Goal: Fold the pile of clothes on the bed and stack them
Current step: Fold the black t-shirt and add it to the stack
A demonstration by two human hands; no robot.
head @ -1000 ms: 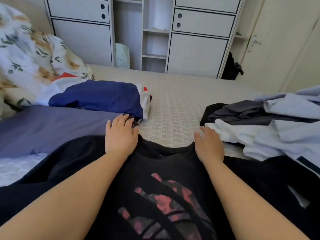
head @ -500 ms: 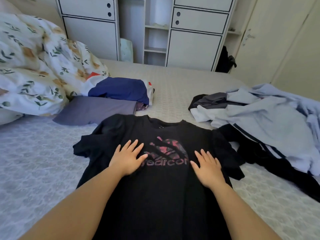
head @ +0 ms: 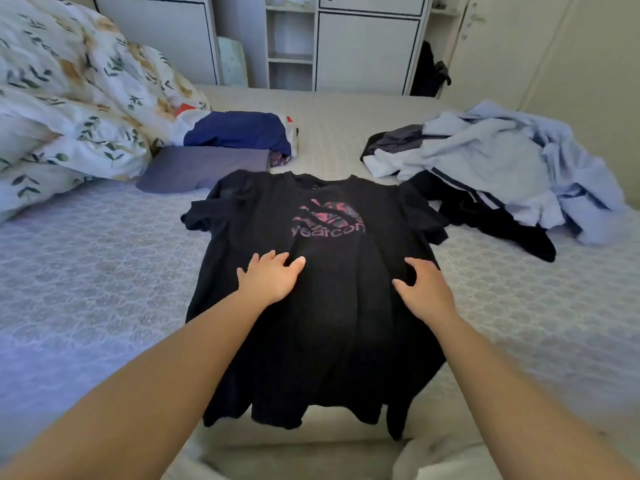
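At the centre of the bed [head: 104, 271], a black T-shirt [head: 322, 323] is spread flat, front up, with its collar toward 12 o'clock and its hem draped over the near edge at 6 o'clock. A pink and red logo [head: 327, 220] is printed on its chest. The left hand [head: 270, 278] is laid on the shirt below the logo, its fingers bunching a fold of the cloth. The right hand [head: 422, 289] is set on the shirt at 3 o'clock of the left, fingers curled into the fabric. A pile of unfolded clothes [head: 491, 168] is heaped at 2 o'clock. Folded clothes [head: 221, 147] are stacked at 11 o'clock, beside floral pillows [head: 69, 109]. White cupboards [head: 367, 50] are seen at 12 o'clock.
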